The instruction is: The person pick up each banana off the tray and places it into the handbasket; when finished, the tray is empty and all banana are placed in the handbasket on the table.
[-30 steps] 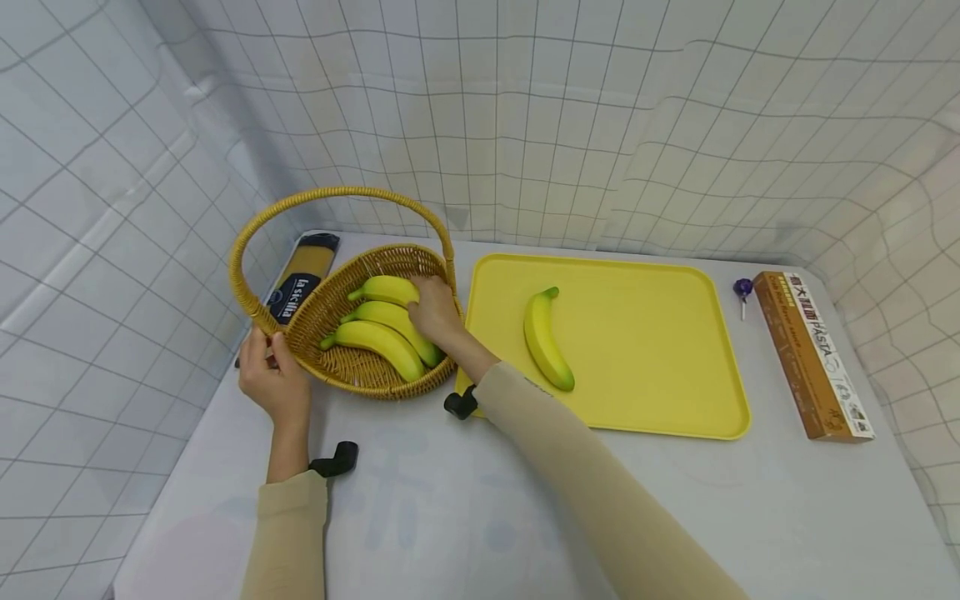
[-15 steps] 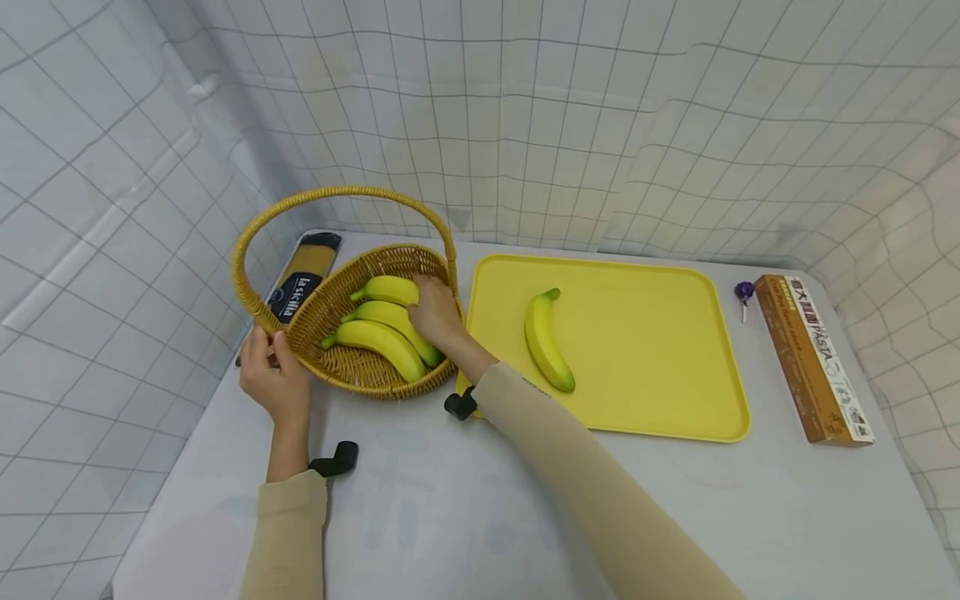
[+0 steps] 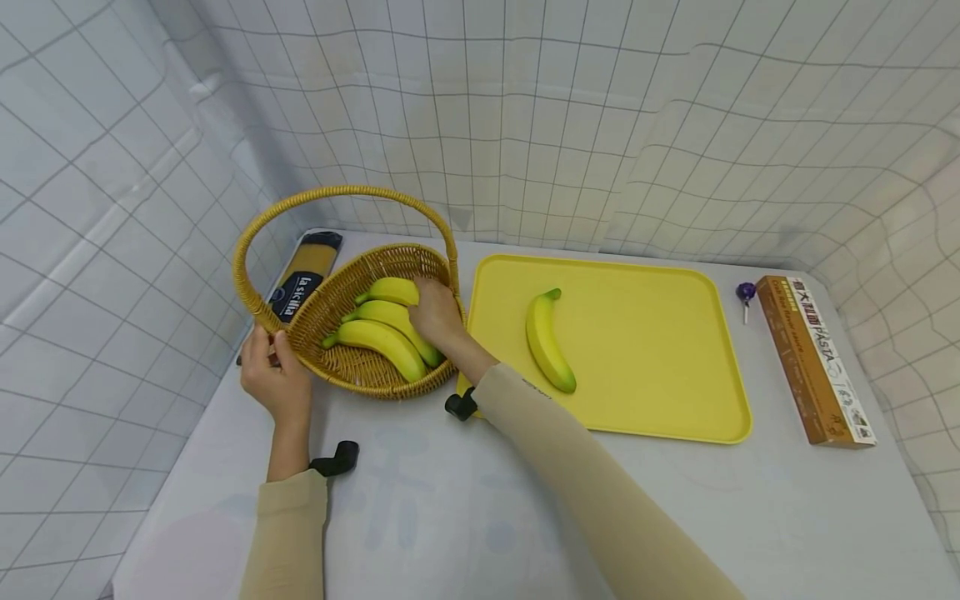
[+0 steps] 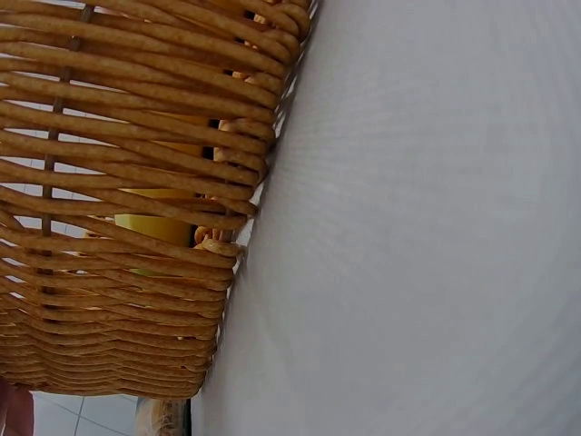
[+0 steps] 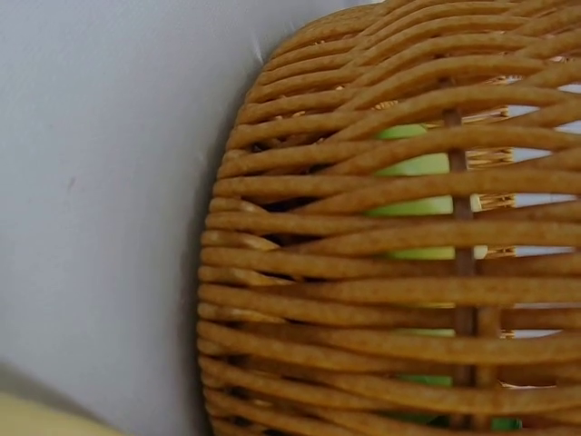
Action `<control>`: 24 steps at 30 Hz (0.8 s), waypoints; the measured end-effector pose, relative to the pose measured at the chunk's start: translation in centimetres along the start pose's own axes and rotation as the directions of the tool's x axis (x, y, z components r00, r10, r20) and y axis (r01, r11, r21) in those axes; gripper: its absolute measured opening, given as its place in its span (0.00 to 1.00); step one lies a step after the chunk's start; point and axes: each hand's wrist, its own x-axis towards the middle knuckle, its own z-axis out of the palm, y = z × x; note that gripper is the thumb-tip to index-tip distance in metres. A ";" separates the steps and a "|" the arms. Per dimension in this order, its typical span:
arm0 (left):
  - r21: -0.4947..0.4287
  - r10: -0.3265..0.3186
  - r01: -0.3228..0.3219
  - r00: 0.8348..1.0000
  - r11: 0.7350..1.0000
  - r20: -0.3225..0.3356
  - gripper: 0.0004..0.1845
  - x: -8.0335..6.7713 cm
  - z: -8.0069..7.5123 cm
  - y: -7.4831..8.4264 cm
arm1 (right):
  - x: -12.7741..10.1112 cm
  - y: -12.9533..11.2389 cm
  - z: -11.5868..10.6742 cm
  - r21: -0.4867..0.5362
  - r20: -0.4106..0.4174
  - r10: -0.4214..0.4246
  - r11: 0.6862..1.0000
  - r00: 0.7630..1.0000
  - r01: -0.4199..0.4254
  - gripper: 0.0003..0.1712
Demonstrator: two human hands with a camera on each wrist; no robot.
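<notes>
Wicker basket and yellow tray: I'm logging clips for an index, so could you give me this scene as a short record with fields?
basket: wicker, upright handle, left of the tray
in basket: three bananas visible, side by side
left hand: holds the basket by the foot of its handle
right hand: inside the basket, at the farthest banana; fingertips hidden
tray: yellow, flat, bearing one banana
right of tray: purple lollipop, then pasta box
behind basket, left: dark-labelled packet
</notes>
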 end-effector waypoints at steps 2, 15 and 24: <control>0.002 0.000 0.000 1.000 1.000 0.000 0.17 0.0 0.0 0.0 | 0.0 0.0 0.0 0.005 -0.003 0.002 1.000 1.000 -0.002 0.30; 0.019 0.006 -0.006 1.000 1.000 0.010 0.16 0.0 0.1 0.3 | -0.2 0.2 0.0 -0.004 -0.044 -0.042 0.999 0.998 0.041 0.31; 0.018 0.003 -0.003 1.000 1.000 0.006 0.16 0.2 0.1 0.4 | -1.2 -0.2 -0.9 0.097 -0.085 -0.141 0.984 0.986 0.149 0.31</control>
